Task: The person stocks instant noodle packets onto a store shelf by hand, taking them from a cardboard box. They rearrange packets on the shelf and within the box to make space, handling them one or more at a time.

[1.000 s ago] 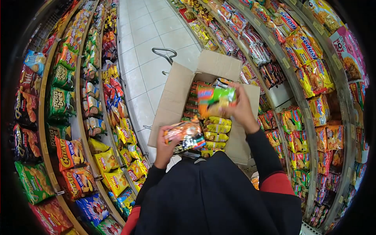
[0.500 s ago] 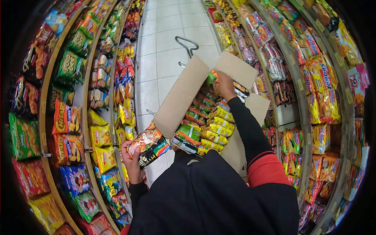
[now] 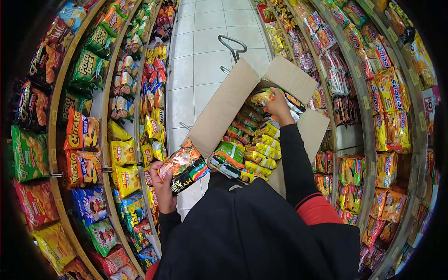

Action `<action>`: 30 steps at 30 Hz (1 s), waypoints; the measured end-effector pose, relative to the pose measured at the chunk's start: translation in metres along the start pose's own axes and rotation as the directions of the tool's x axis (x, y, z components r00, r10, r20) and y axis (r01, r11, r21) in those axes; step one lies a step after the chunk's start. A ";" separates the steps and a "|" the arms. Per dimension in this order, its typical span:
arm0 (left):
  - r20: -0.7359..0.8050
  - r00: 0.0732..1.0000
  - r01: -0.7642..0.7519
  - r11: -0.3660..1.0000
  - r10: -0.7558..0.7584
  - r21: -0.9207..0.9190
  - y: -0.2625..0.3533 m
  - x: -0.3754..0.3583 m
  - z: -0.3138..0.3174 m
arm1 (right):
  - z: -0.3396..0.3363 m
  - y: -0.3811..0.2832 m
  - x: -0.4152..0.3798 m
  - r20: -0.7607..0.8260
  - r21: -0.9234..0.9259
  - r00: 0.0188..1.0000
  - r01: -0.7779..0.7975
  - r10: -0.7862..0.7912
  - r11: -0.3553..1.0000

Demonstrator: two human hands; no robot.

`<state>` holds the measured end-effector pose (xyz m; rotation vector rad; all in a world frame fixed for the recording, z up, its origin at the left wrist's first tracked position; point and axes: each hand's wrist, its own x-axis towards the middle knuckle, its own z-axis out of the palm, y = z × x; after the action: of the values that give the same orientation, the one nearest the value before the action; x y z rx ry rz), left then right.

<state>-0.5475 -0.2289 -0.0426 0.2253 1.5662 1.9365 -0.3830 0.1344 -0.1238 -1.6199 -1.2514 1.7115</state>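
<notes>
My left hand is closed around the edge of a black and orange instant noodle packet, held outside the box's near left corner. An open cardboard box stands in front of me with its flaps spread. Inside the far end of the box, my right hand grips a green and yellow noodle packet; its fingertips are partly hidden. Rows of yellow noodle packets and green-orange packets fill the box. White and black packets lie beside my right hand.
Shelves of snack bags line the aisle on the left. On the right, shelves hold noodle packs. A bent metal handle rises beyond the box above the white tiled floor.
My right hand has turned the packet it grips, so more of its printed face shows. The left hand still holds the black packet, now angled slightly differently. The whole view has shifted a little.
</notes>
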 end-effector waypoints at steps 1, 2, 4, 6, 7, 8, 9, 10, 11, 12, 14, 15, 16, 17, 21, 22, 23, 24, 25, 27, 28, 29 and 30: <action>0.010 1.000 -0.006 1.000 0.006 -0.002 0.000 0.003 0.000 | -0.001 0.012 0.006 0.018 -0.442 0.916 0.367 -0.401 0.819; 0.020 1.000 -0.012 1.000 0.012 -0.004 0.000 0.007 0.000 | -0.003 0.022 0.012 0.209 -0.755 0.698 0.560 -0.685 0.340; 0.046 0.999 -0.027 0.999 0.026 0.030 -0.002 0.014 -0.008 | 0.001 0.012 0.005 0.236 -0.820 0.729 0.504 -0.642 0.272; 0.065 0.998 -0.009 1.000 0.007 0.020 0.001 0.023 -0.013 | 0.005 0.004 0.003 0.347 -0.918 0.755 0.394 -0.557 -0.037; 0.073 0.997 -0.005 1.000 0.004 0.024 0.003 0.028 -0.014 | 0.009 0.002 0.007 0.228 -0.963 0.758 0.270 -0.611 -0.024; 0.088 0.996 -0.006 1.000 0.005 0.008 0.007 0.032 -0.015 | 0.007 -0.002 0.010 0.219 -0.965 0.764 0.263 -0.607 -0.017; 0.104 0.995 -0.004 1.000 0.005 -0.008 0.009 0.036 -0.017 | 0.003 -0.009 0.011 0.228 -0.965 0.738 0.259 -0.635 -0.045; 0.112 0.994 0.005 1.000 -0.005 0.000 0.011 0.042 -0.020 | -0.001 -0.012 0.014 0.236 -0.965 0.714 0.252 -0.659 -0.073; 0.108 0.994 0.025 1.000 -0.025 -0.004 0.013 0.048 -0.022 | -0.002 -0.011 0.021 0.209 -0.963 0.701 0.268 -0.681 -0.020; 0.105 0.994 0.045 0.999 -0.044 -0.009 0.015 0.055 -0.024 | -0.001 -0.011 0.022 0.198 -0.966 0.709 0.258 -0.677 -0.012; 0.144 0.988 0.061 0.998 -0.061 0.005 0.021 0.065 -0.023 | 0.001 -0.010 0.021 0.193 -0.974 0.636 0.213 -0.747 -0.071; 0.163 0.985 0.053 0.999 -0.053 0.007 0.024 0.071 -0.024 | 0.002 -0.009 0.018 0.160 -0.980 0.673 0.197 -0.722 -0.033; 0.182 0.982 0.043 0.999 -0.044 0.005 0.026 0.076 -0.024 | 0.003 -0.007 0.014 0.147 -0.982 0.677 0.185 -0.721 -0.026; 0.186 0.981 0.041 0.999 -0.046 0.031 0.029 0.081 -0.022 | 0.003 -0.005 0.008 0.066 -0.972 0.643 0.213 -0.763 0.095; 0.248 0.967 0.056 0.997 -0.067 0.052 0.034 0.109 -0.027 | 0.009 -0.002 -0.046 0.021 -0.907 0.590 0.351 -0.807 0.233; 0.260 0.963 0.059 0.997 -0.071 0.055 0.036 0.114 -0.027 | 0.010 -0.001 -0.063 0.059 -0.862 0.637 0.420 -0.769 0.282; 0.280 0.957 0.061 0.997 -0.073 0.049 0.038 0.119 -0.026 | 0.011 0.003 -0.080 0.102 -0.810 0.676 0.482 -0.730 0.334; 0.301 0.951 0.064 0.997 -0.074 0.043 0.039 0.123 -0.025 | 0.015 0.013 -0.098 0.190 -0.690 0.753 0.559 -0.630 0.460; 0.314 0.945 0.073 0.996 -0.088 0.059 0.042 0.126 -0.025 | 0.020 0.024 -0.116 0.295 -0.552 0.795 0.594 -0.529 0.585; 0.346 0.934 0.077 0.995 -0.092 0.056 0.044 0.132 -0.022 | 0.036 0.045 -0.151 0.586 -0.535 0.742 0.657 -0.327 0.531; 0.366 0.926 0.077 0.996 -0.091 0.052 0.044 0.135 -0.021 | 0.047 0.051 -0.163 0.646 -0.555 0.742 0.618 -0.179 0.557; 0.375 0.925 0.047 0.997 -0.067 0.063 0.042 0.139 -0.021 | 0.053 0.058 -0.167 0.644 -0.581 0.747 0.618 -0.165 0.530; 0.384 0.921 0.051 0.997 -0.072 0.066 0.042 0.141 -0.019 | 0.056 0.066 -0.167 0.643 -0.604 0.751 0.617 -0.150 0.504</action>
<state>-0.6830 -0.1693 -0.0438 0.5403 1.3449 1.6768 -0.3880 -0.0523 -0.0983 -1.0311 -2.7465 1.3433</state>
